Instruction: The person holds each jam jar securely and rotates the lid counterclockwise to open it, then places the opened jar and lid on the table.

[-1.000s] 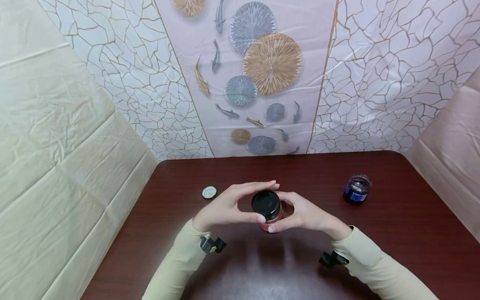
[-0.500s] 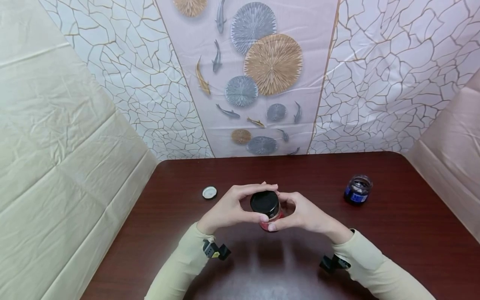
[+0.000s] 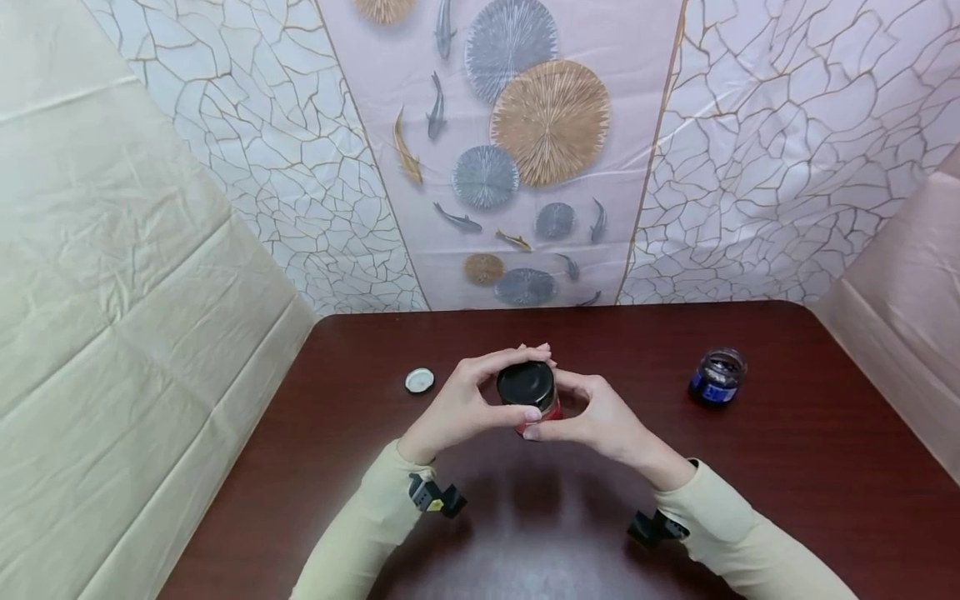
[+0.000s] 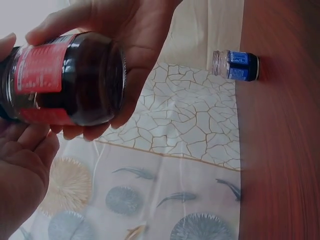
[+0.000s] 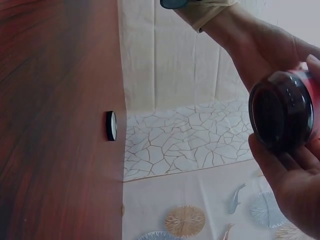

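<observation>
A glass jar (image 3: 553, 407) with a red label and dark contents is held up off the table between both hands. Its black lid (image 3: 525, 383) is on top. My left hand (image 3: 472, 402) grips around the lid, thumb at the near side and fingers round the far side. Lower down, my right hand (image 3: 603, 417) holds the jar's body, its thumb just below the left thumb. The left wrist view shows the red label (image 4: 41, 70) and the jar's dark lower end. From the right wrist, the jar's round base (image 5: 270, 112) faces the camera.
An uncapped jar with a blue label (image 3: 716, 379) stands at the back right of the dark wooden table (image 3: 360, 350). A loose lid (image 3: 419, 381), white inside facing up, lies left of my hands. Patterned cloth (image 3: 547, 125) hangs behind the table.
Both hands and the jar have shifted slightly up in the head view, away from the person. The grip stays around the lid and body. The other jar and loose lid stay put.
</observation>
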A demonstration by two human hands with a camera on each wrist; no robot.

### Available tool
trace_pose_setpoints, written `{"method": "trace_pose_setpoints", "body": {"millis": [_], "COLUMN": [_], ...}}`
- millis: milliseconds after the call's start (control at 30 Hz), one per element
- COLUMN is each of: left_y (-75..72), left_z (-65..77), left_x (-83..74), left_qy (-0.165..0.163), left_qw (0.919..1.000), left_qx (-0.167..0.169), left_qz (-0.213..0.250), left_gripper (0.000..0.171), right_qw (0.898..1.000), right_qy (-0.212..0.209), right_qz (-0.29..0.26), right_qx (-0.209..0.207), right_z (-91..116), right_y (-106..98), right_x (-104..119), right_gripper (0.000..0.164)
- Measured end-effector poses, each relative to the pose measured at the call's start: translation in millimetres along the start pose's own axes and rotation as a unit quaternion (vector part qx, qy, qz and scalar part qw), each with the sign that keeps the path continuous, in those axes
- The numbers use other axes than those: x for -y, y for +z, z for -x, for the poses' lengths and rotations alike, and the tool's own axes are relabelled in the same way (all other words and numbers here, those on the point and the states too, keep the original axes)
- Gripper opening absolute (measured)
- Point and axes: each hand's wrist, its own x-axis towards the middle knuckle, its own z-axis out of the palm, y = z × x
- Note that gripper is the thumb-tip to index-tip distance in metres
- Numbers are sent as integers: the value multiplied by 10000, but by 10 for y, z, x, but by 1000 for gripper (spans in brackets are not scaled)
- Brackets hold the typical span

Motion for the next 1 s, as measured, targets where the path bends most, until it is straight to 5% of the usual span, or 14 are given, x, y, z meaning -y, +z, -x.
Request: {"method": "trace_pose_setpoints", "body": {"millis": [667,900,1000], "left_y": [169,282,318], "left_z": [-235,-282,-268], "left_x": [82,209,207], "left_qy": [4,-229,-446], "left_qw": [9894,9695,9632], "left_qx": [-1333,-2220,-2430], "left_qz": [-581,-1011,-1059], "left_gripper": [51,47,51], "right_qw": [9859,9585,9576], "right_qy": [-148,-448,-403], "right_qz": [535,1693,1744], "right_qx": [-1577,-2249,-2256], "right_z": [-100,-174,-195], "right_y": [129,137,125], "right_x": [-52,-140,-150], "right_gripper": [57,63,62]}}
